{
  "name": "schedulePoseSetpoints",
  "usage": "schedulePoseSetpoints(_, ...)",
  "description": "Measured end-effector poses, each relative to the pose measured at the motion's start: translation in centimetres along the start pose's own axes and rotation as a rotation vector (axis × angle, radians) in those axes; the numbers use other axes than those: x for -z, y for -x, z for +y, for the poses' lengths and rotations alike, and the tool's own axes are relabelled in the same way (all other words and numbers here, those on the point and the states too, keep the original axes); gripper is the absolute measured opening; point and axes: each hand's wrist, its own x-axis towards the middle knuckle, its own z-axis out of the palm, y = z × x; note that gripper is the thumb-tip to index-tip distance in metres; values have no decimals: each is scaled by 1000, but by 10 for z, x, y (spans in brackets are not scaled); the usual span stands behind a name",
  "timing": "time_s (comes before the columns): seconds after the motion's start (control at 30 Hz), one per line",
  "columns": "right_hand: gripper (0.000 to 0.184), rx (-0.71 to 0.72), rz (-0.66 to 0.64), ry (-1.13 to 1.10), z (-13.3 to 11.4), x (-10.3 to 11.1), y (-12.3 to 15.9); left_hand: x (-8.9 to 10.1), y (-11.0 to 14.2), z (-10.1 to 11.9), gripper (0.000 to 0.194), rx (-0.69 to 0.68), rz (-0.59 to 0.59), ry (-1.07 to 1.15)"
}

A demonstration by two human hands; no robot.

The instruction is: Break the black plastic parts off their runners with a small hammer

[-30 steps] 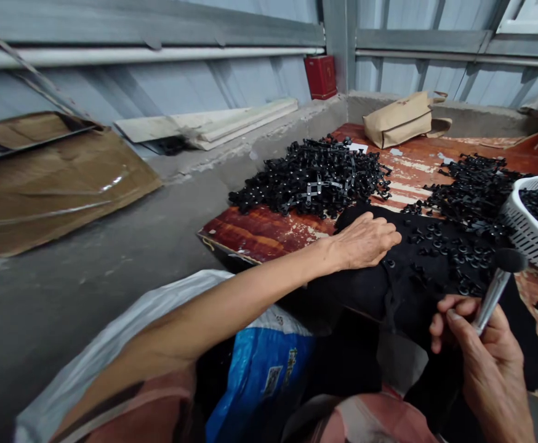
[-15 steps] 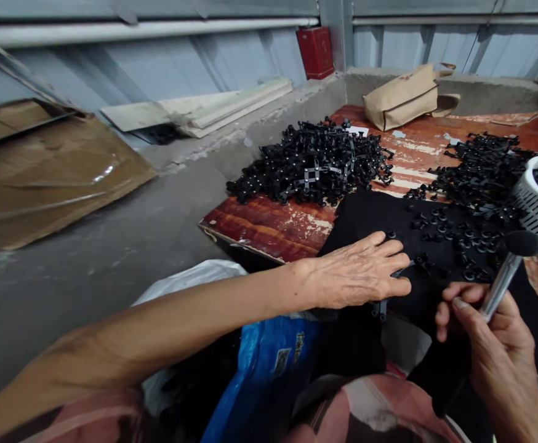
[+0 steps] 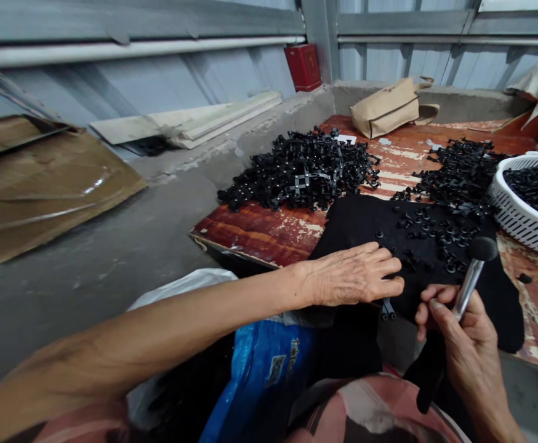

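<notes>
My left hand (image 3: 352, 280) rests on a black cloth (image 3: 435, 271) at the near edge of a worn red board (image 3: 269, 231). Its fingers are pressed together over a black plastic strip (image 3: 388, 311) whose end sticks out below them. My right hand (image 3: 463, 335) is closed round the silver handle of a small tool (image 3: 474, 271) with a black head, held just right of the left hand. Several loose black rings (image 3: 439, 231) lie on the cloth beyond both hands.
A heap of black plastic strips (image 3: 301, 175) lies at the board's far left, another heap (image 3: 463, 172) at the right. A white basket (image 3: 513, 212) of black parts stands at the right edge. A tan bag (image 3: 384, 114), a red box (image 3: 303, 66), and a blue-and-white sack (image 3: 264, 375) are also in view.
My left hand has drawn back from farther up the cloth toward me and now covers a black strip at the near edge. The right hand with the tool has shifted slightly left.
</notes>
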Motion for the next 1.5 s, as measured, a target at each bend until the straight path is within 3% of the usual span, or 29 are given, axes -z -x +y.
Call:
schedulePoseSetpoints(0.23,10,-2,37,-42,5,2,3,-5,-6,-2,22,-29,137,-34)
schedulePoseSetpoints(0.37,10,-13,29,-13,-8,4,13,2,-6,3,23,73,230,80)
schedulePoseSetpoints(0.5,20,42,-40,125,-17,10,27,18,-1,21,27,240,250,467)
schedulePoseSetpoints(0.6,32,90,-9,306,-17,14,33,33,5,36,32,333,182,876)
schedulePoseSetpoints(0.67,37,22,36,328,-17,11,34,41,8,43,31,406,122,1091)
schedulePoseSetpoints(0.8,26,-162,47,212,-22,-8,29,44,15,49,23,630,13,1430)
schedulePoseSetpoints(0.93,29,-191,8,153,-22,-24,16,38,17,46,18,762,-55,1634)
schedulePoseSetpoints(1.03,32,-183,-5,126,-17,-30,7,31,14,44,19,802,-79,1677)
schedulePoseSetpoints(1.23,34,-157,-15,126,-14,-40,0,22,7,37,21,954,-7,1647)
schedulePoseSetpoints(1.37,42,-147,-35,117,-15,-36,-1,21,11,18,23,1057,114,1570)
schedulePoseSetpoints(1.5,39,-172,-41,114,-16,-21,11,5,20,-6,25,1166,203,1559)
